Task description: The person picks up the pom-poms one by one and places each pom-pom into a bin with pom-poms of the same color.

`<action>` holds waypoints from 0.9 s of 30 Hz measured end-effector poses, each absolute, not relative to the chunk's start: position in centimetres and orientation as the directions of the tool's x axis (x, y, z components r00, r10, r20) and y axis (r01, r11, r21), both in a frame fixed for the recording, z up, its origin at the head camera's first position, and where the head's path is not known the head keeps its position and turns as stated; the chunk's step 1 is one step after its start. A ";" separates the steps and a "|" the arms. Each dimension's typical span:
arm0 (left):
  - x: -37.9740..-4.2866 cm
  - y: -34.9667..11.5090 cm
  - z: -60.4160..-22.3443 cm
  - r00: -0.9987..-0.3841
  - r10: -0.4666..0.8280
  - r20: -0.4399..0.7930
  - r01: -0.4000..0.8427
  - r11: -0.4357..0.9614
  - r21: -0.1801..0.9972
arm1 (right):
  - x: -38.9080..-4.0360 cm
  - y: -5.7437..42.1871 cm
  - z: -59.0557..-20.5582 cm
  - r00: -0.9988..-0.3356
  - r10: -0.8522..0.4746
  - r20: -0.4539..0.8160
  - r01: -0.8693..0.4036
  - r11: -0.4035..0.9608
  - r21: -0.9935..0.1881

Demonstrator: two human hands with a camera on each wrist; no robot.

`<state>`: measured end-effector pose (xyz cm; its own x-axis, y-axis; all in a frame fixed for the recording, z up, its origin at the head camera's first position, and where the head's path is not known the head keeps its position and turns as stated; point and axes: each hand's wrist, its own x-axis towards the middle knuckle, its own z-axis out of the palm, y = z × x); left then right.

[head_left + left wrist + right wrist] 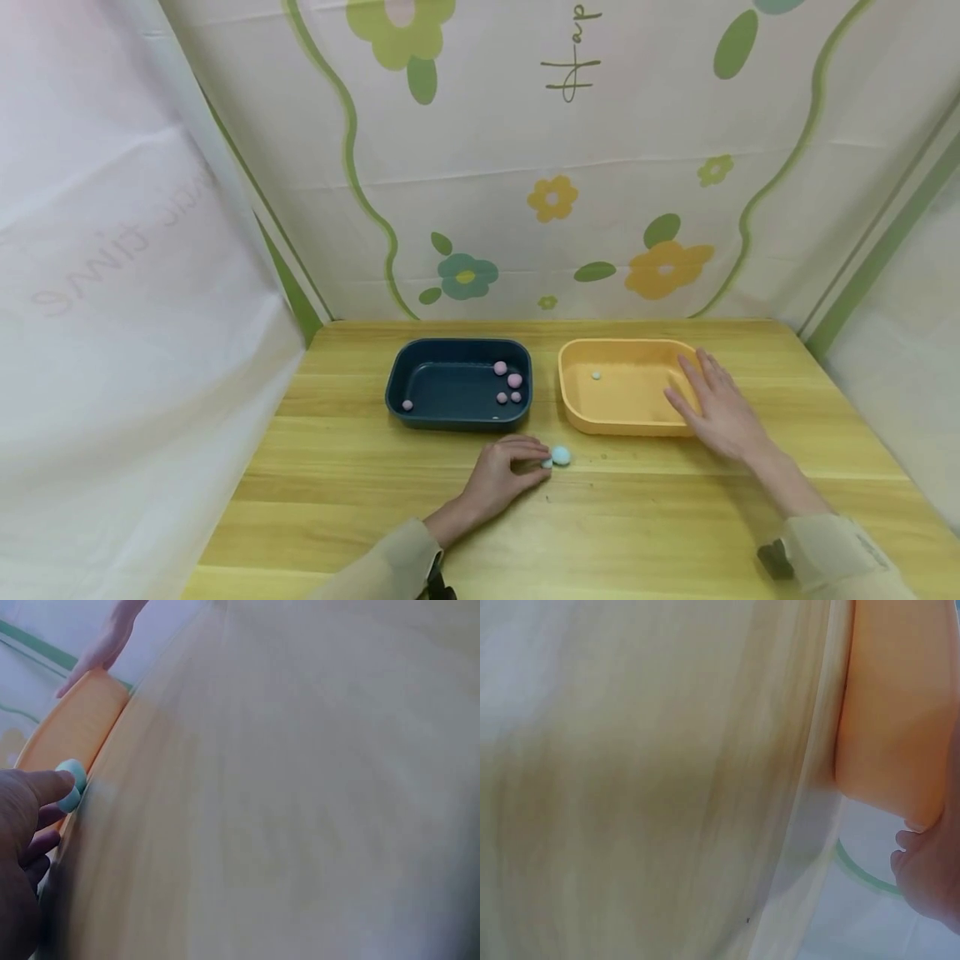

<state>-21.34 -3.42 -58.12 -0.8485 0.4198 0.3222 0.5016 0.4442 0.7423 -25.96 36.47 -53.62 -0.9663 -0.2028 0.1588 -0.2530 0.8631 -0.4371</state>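
My left hand [501,477] is low over the table, thumb and fingertips pinching a small light blue ball [547,463]. A larger light blue ball [561,455] sits right against it; in the left wrist view the larger ball [73,771] and the smaller one [68,801] appear together at the thumb tip. My right hand [723,414] rests on the right end of the yellow-orange tray [567,400], fingers spread and mostly straight across its rim. Inside that tray lies one tiny pale ball [596,376]. Part of the right hand [930,881] shows beside the tray's end wall [889,780].
A dark blue tray [461,427] stands left of the yellow-orange one, holding several pink balls [514,381]. Both trays are near the back of the wooden table [337,492]. White floral cloth [480,217] hangs behind and at both sides.
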 end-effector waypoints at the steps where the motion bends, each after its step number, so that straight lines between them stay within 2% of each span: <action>1: -21.4 -3.4 -58.1 -0.851 0.417 0.319 0.497 0.442 0.746 | -25.9 36.5 -53.6 -0.967 -0.202 0.157 -0.251 0.864 -0.437; 7: -21.3 -3.3 -58.2 -0.856 0.403 0.324 0.488 0.422 0.764 | -26.0 36.4 -53.6 -0.969 -0.192 0.153 -0.241 0.865 -0.440; 12: -21.0 -3.5 -57.8 -0.823 0.413 0.389 0.538 0.352 0.766 | -26.0 36.4 -53.6 -0.969 -0.190 0.157 -0.241 0.865 -0.440; 20: -20.1 -3.9 -56.8 -0.727 0.417 0.546 0.664 0.221 0.715 | -25.9 36.4 -53.6 -0.970 -0.186 0.159 -0.238 0.865 -0.441; 27: -19.9 -3.4 -56.0 -0.599 0.421 0.681 0.790 0.170 0.590 | -25.8 36.4 -53.7 -0.972 -0.182 0.147 -0.229 0.869 -0.438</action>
<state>-19.85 -3.40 -55.96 -0.5991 0.4206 0.6813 0.7897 0.1697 0.5896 -25.83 36.36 -53.69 -0.9722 -0.1823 0.1468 -0.2292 0.8693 -0.4379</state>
